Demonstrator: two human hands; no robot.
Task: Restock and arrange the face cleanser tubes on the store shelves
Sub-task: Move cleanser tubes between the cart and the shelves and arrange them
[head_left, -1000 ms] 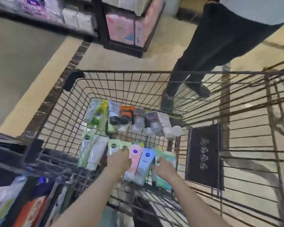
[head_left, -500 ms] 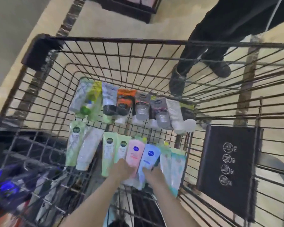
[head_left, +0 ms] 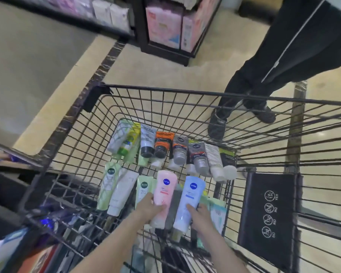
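The cart [head_left: 185,91] is made of thin black metal wire in a square grid, with a thick dark rim, and the floor shows through the mesh. On its right side, at about 4 o'clock, hangs a flat black panel [head_left: 268,217] with round white icons.

Inside the cart lie soft plastic tubes, smooth and a little glossy, flat at one end and with a round cap at the other. A far row at 12 o'clock has white, green, orange [head_left: 162,143] and grey tubes [head_left: 198,156], side by side and partly overlapping. A near row at 9 o'clock has pale green [head_left: 106,186] and white tubes [head_left: 122,192].

The left hand [head_left: 148,208] grasps the pink tube [head_left: 163,188] around its lower part and holds it raised above the near row. The right hand [head_left: 200,215] grasps the blue tube [head_left: 189,201] in the same way, just beside the pink one; both tubes have a dark blue round logo. Under them lie mint-coloured tubes [head_left: 218,213], but the view there is blurred, so I cannot count them.

The floor [head_left: 146,71] is beige and polished, with a dark marbled stripe going toward 11 o'clock. At 12 o'clock stands a black shelf unit [head_left: 165,50] with pink packs. At 1 o'clock a person in black trousers [head_left: 295,52] and dark shoes stands just beyond the cart.
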